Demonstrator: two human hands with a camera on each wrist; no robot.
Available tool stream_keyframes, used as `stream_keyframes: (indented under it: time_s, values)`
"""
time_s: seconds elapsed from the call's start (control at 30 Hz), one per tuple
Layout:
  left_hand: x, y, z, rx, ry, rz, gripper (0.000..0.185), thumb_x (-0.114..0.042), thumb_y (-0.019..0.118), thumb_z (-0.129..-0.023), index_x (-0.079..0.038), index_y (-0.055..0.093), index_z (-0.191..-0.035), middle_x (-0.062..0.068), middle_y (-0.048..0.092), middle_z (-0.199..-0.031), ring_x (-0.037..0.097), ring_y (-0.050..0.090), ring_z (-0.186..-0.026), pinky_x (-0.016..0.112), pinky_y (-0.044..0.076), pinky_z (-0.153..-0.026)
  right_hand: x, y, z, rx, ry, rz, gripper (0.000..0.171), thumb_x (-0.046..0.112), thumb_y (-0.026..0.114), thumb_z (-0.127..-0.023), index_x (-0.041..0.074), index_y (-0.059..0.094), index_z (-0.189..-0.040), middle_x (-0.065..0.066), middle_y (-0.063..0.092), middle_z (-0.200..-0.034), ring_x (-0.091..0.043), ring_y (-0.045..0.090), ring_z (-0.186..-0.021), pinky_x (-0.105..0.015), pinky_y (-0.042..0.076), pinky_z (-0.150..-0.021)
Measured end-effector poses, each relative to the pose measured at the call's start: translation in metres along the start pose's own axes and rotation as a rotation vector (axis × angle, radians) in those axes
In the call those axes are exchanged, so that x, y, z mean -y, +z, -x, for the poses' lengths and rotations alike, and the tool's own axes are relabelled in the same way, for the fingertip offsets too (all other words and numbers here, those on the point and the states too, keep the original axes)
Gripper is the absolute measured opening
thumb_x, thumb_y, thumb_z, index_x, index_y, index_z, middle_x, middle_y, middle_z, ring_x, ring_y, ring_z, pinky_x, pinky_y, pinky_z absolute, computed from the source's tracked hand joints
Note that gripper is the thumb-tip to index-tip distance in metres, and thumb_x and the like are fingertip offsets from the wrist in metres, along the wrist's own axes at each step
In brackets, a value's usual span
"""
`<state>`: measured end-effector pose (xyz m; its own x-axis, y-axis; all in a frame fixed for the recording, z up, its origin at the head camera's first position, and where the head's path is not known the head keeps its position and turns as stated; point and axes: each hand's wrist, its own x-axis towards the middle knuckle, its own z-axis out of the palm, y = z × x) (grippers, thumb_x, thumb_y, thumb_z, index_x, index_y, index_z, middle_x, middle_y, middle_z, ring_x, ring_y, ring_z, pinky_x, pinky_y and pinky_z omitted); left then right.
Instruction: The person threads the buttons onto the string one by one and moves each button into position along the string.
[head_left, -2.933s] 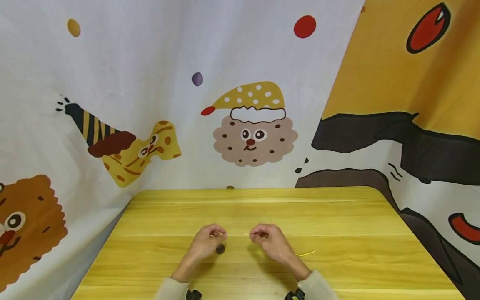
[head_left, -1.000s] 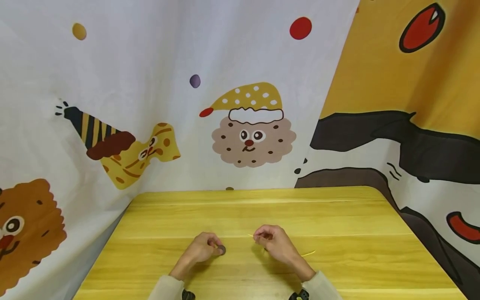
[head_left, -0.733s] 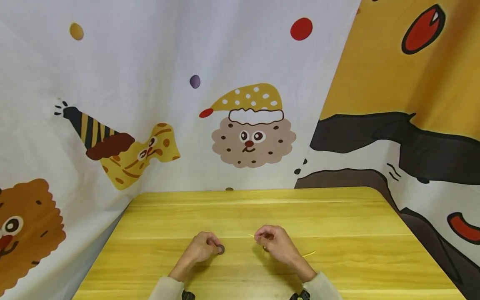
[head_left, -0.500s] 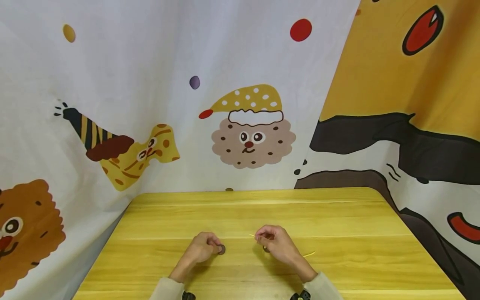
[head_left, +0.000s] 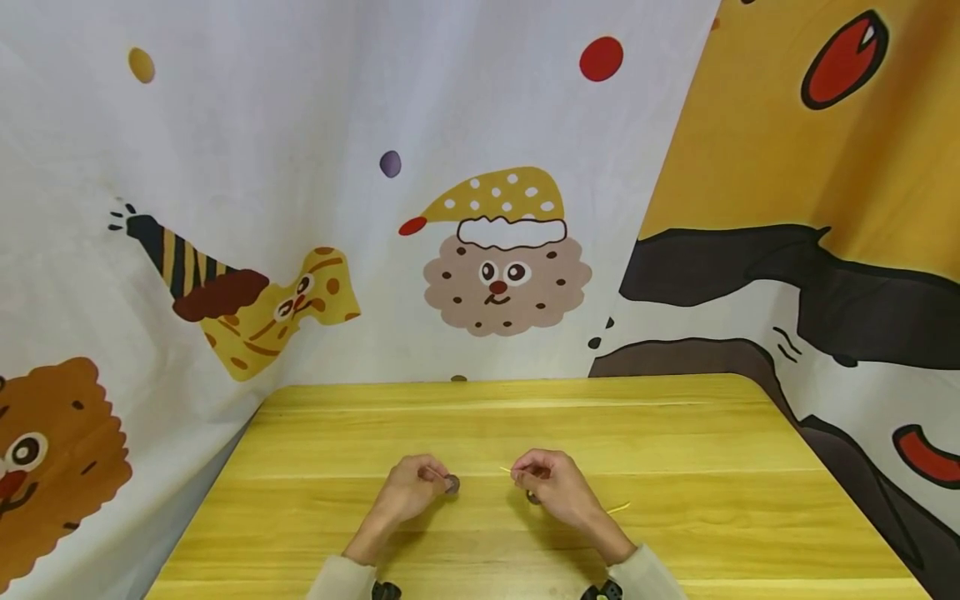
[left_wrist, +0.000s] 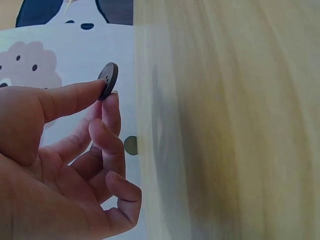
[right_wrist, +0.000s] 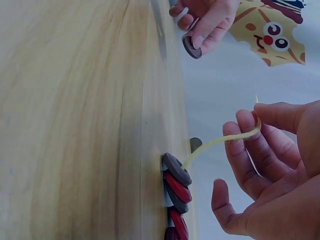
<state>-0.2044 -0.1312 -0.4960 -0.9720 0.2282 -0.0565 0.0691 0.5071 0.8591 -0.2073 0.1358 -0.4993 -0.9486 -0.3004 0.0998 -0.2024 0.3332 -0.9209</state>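
My left hand (head_left: 411, 490) pinches a dark brown round button (left_wrist: 108, 80) between thumb and forefinger, tilted on edge above the table. Small holes show in the button's face in the left wrist view. To the right, my right hand (head_left: 553, 487) pinches a yellow string (right_wrist: 215, 141) near its end, and a short tip sticks out past the fingertips. In the right wrist view the string runs down through a row of dark and red strung buttons (right_wrist: 176, 187), at the table surface. The button and the string tip are apart.
The yellow wooden table (head_left: 360, 433) stretches out under both hands. Beyond the right wrist lies the string's other end (head_left: 618, 507). A cartoon-printed cloth (head_left: 322, 125) hangs behind the table's far edge.
Earlier the button showed below my left fingers, which were nearer the string. Then those fingers gripped its edge. Now the left hand has risen slightly rightward with it; the right hand has barely moved.
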Motion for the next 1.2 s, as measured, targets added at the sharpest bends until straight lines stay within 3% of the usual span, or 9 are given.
stream_keyframes:
  time_s: [0.2,0.37,0.6,0.77,1.2]
  values:
    - [-0.004,0.002,-0.001,-0.032,0.016,0.016,0.012,-0.016,0.070,-0.091,-0.006,0.068,-0.095,0.009,0.061,-0.091,0.021,0.056,-0.075,0.030,0.047,-0.060,0.001,0.000,0.000,-0.004,0.007,-0.021,0.013,0.011,0.071,-0.091,-0.001,0.070,-0.094,-0.018,0.071,-0.089,-0.027,0.063,-0.070,-0.035,0.055,-0.056]
    - [-0.008,0.005,-0.003,-0.069,-0.015,0.052,0.012,-0.017,0.070,-0.091,-0.006,0.069,-0.095,0.008,0.061,-0.090,0.019,0.056,-0.068,0.029,0.047,-0.054,0.001,0.001,0.000,-0.023,0.015,-0.020,0.009,0.010,0.071,-0.091,0.001,0.071,-0.093,-0.016,0.071,-0.089,-0.023,0.061,-0.068,-0.032,0.053,-0.055]
    - [-0.014,0.010,-0.004,-0.116,-0.020,0.082,0.011,-0.015,0.068,-0.091,-0.007,0.069,-0.098,0.007,0.062,-0.091,0.018,0.055,-0.064,0.028,0.046,-0.051,0.026,0.002,0.007,-0.039,0.036,0.023,0.007,0.002,0.068,-0.091,-0.005,0.069,-0.093,-0.020,0.069,-0.089,-0.018,0.060,-0.067,-0.038,0.056,-0.059]
    - [-0.019,0.014,-0.005,-0.132,-0.011,0.111,0.010,-0.014,0.069,-0.092,-0.007,0.070,-0.098,0.007,0.063,-0.089,0.015,0.053,-0.058,0.024,0.043,-0.047,0.029,0.002,0.008,-0.040,0.034,0.016,0.005,0.002,0.068,-0.091,-0.003,0.069,-0.091,-0.020,0.069,-0.089,-0.019,0.060,-0.067,-0.038,0.056,-0.059]
    - [-0.025,0.029,-0.007,-0.154,0.010,0.142,0.012,-0.017,0.069,-0.092,-0.007,0.070,-0.098,0.007,0.064,-0.091,0.013,0.051,-0.061,0.024,0.042,-0.049,0.039,-0.002,0.011,-0.018,0.027,-0.043,0.005,0.001,0.067,-0.091,-0.004,0.067,-0.091,-0.016,0.069,-0.086,-0.009,0.058,-0.064,-0.040,0.056,-0.059]
